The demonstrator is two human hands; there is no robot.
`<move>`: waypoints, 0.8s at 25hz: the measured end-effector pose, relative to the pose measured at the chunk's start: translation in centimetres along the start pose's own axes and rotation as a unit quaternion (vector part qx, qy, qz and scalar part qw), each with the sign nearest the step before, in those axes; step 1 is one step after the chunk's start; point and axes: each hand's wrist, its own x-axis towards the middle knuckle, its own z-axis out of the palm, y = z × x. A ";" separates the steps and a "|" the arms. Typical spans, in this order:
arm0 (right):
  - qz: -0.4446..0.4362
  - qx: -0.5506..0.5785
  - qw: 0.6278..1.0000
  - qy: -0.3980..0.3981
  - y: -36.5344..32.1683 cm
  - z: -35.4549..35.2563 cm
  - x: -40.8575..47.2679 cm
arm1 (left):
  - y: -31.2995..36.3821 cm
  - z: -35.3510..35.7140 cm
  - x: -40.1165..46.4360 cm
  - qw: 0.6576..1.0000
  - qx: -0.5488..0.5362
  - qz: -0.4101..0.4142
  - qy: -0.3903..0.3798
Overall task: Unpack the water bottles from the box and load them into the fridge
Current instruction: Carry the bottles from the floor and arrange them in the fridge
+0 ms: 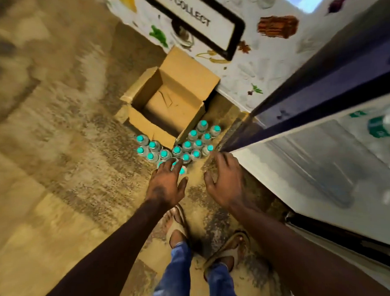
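Observation:
An open cardboard box (165, 100) stands on the floor against a decorated wall, and its inside looks bare. Several clear water bottles with teal caps (187, 146) stand upright on the floor around the box's near corner. My left hand (166, 182) hovers over the nearest bottles, fingers spread, covering a few caps. Beside it, my right hand (224, 180) is spread as well and holds nothing, close to the rightmost bottle (208, 149). The fridge (324, 155) stands at the right, with a dark blue door edge and blurred bottles with green labels behind its pale front.
The floor (55, 154) is speckled brown stone. A white wall panel (263, 55) with painted vegetables and a black-framed sign rises behind the box. My two feet in sandals (225, 249) stand just behind my hands. The picture is motion-blurred.

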 end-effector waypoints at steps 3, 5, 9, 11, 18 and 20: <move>-0.019 -0.021 1.000 -0.014 -3.1 2.7 2.4 | -4.4 -0.3 1.3 0.998 -0.020 -0.050 0.013; -0.036 -0.025 0.999 -0.023 -4.7 5.3 4.0 | -7.8 0.2 2.6 0.993 -0.049 -0.100 0.024; -0.073 -0.020 0.996 -0.040 -7.2 10.3 7.2 | -13.5 1.3 6.1 0.976 -0.099 -0.187 0.057; -0.090 -0.025 0.994 -0.049 -7.9 12.8 9.0 | -15.4 1.9 8.4 0.973 -0.104 -0.195 0.071; -0.112 -0.026 0.991 -0.066 -7.2 22.3 14.8 | -21.2 6.3 18.3 0.966 -0.090 -0.226 0.088; -0.104 -0.020 0.992 -0.073 -6.5 24.2 15.8 | -22.3 7.8 20.0 0.963 -0.081 -0.246 0.080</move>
